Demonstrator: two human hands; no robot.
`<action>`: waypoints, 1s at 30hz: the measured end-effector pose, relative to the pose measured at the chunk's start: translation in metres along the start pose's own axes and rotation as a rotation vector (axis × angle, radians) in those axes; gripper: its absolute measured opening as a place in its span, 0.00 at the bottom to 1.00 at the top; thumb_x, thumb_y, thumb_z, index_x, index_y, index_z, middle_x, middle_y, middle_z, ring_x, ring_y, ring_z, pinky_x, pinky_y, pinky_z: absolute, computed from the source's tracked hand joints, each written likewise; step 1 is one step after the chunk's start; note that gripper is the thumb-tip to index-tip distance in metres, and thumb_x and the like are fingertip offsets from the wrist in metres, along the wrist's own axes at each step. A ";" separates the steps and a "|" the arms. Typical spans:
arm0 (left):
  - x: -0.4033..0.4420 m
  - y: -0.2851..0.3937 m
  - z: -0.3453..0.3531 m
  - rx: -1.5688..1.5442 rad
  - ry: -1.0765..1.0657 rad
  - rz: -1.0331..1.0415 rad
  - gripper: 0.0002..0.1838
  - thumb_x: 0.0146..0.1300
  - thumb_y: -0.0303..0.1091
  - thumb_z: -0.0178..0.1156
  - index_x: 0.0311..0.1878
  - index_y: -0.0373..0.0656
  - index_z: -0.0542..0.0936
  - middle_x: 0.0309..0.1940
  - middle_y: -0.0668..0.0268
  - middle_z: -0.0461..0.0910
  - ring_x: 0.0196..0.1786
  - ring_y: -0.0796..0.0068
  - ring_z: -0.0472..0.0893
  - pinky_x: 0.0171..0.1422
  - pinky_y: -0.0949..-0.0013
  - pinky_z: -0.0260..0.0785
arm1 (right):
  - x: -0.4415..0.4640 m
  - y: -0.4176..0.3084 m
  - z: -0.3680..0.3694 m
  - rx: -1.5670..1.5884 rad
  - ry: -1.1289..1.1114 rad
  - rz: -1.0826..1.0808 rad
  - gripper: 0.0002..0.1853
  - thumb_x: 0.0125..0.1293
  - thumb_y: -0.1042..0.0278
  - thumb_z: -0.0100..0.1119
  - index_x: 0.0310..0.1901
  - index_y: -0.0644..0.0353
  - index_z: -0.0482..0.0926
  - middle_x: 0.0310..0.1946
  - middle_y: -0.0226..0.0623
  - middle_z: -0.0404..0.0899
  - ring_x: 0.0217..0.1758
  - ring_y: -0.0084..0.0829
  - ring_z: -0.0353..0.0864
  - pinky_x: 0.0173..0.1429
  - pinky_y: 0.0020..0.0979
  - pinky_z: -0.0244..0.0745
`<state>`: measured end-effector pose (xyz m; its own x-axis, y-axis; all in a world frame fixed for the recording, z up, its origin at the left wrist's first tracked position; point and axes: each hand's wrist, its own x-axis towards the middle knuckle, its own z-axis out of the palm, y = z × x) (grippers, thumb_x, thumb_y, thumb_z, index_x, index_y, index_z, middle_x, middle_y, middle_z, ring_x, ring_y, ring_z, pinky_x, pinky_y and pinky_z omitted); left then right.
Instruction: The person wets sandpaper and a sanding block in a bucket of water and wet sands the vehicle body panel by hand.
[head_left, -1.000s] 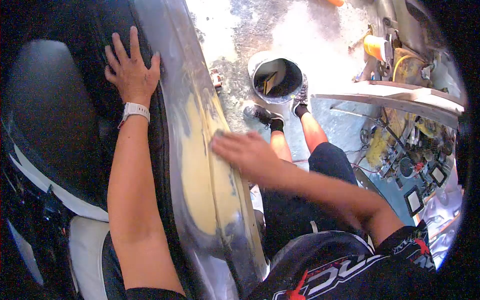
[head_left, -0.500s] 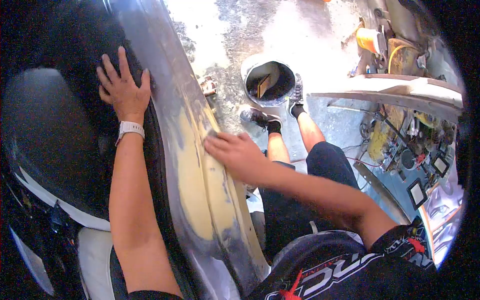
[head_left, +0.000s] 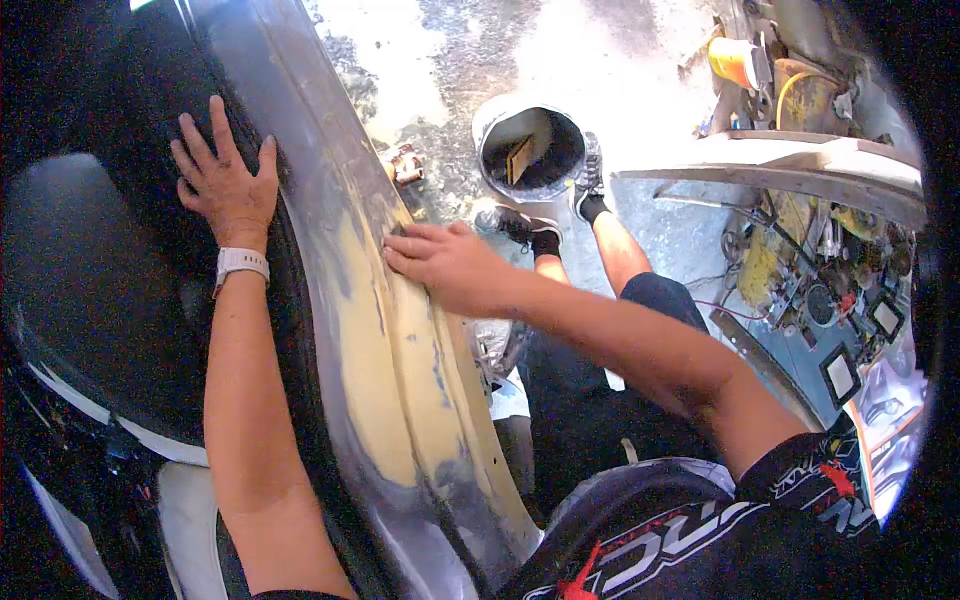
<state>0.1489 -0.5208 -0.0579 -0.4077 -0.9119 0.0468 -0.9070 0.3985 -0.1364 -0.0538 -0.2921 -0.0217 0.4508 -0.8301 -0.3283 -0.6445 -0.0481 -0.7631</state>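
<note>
A long grey metal panel (head_left: 330, 180) runs from the top left to the bottom centre, with a broad patch of pale yellow filler (head_left: 370, 400) on it. My left hand (head_left: 230, 185) lies with fingers spread on the dark surface (head_left: 130, 90) beside the panel's left edge; a white watch (head_left: 242, 262) is on that wrist. Over the upper part of the filler, my right hand (head_left: 440, 262) presses down with its fingers together. Something small and dark shows at those fingertips, too hidden to make out.
A white bucket (head_left: 484, 125) with a brown piece inside stands on the floor by my shoes (head_left: 590, 180). At the right are a curved pale metal part (head_left: 780, 165), an orange and white container (head_left: 735, 62) and cluttered tools and parts (head_left: 820, 290).
The panel and my left hand have shifted left in view. My right hand has moved left and slightly up with the panel, staying on the filler; the view has also turned a little.
</note>
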 end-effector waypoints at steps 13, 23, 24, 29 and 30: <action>-0.001 -0.003 0.006 0.041 0.003 0.010 0.47 0.62 0.62 0.64 0.82 0.71 0.52 0.82 0.58 0.50 0.79 0.42 0.56 0.69 0.30 0.59 | 0.000 0.011 0.017 -0.054 0.093 -0.014 0.30 0.65 0.69 0.54 0.71 0.54 0.71 0.74 0.32 0.68 0.75 0.34 0.69 0.67 0.41 0.65; -0.001 -0.006 0.010 0.027 0.028 0.024 0.47 0.64 0.62 0.63 0.82 0.73 0.51 0.83 0.59 0.50 0.80 0.41 0.56 0.69 0.26 0.58 | -0.013 0.008 0.004 0.209 -0.076 -0.096 0.38 0.57 0.74 0.60 0.74 0.51 0.68 0.78 0.32 0.64 0.78 0.38 0.64 0.67 0.47 0.63; -0.002 -0.006 0.010 0.023 0.028 0.025 0.47 0.64 0.62 0.63 0.82 0.73 0.51 0.83 0.59 0.49 0.80 0.41 0.56 0.69 0.26 0.58 | -0.028 0.001 -0.006 0.286 -0.121 -0.145 0.40 0.56 0.76 0.60 0.74 0.51 0.68 0.78 0.33 0.64 0.78 0.39 0.64 0.68 0.48 0.63; -0.001 -0.008 0.010 0.062 0.021 0.038 0.47 0.64 0.62 0.62 0.83 0.72 0.50 0.83 0.57 0.48 0.80 0.41 0.55 0.70 0.29 0.58 | -0.076 -0.023 -0.051 0.582 -0.154 -0.191 0.40 0.54 0.82 0.55 0.73 0.49 0.71 0.75 0.40 0.68 0.76 0.42 0.67 0.69 0.52 0.65; -0.001 -0.010 0.009 0.071 0.004 0.033 0.48 0.64 0.63 0.62 0.83 0.72 0.49 0.83 0.57 0.48 0.80 0.41 0.55 0.70 0.29 0.58 | -0.083 -0.020 -0.051 0.640 -0.117 -0.145 0.39 0.54 0.82 0.53 0.72 0.49 0.72 0.74 0.42 0.69 0.75 0.44 0.68 0.70 0.52 0.65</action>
<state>0.1590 -0.5246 -0.0657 -0.4382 -0.8977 0.0454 -0.8831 0.4206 -0.2078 -0.1100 -0.2503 0.0491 0.5924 -0.7726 -0.2285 -0.0946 0.2150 -0.9720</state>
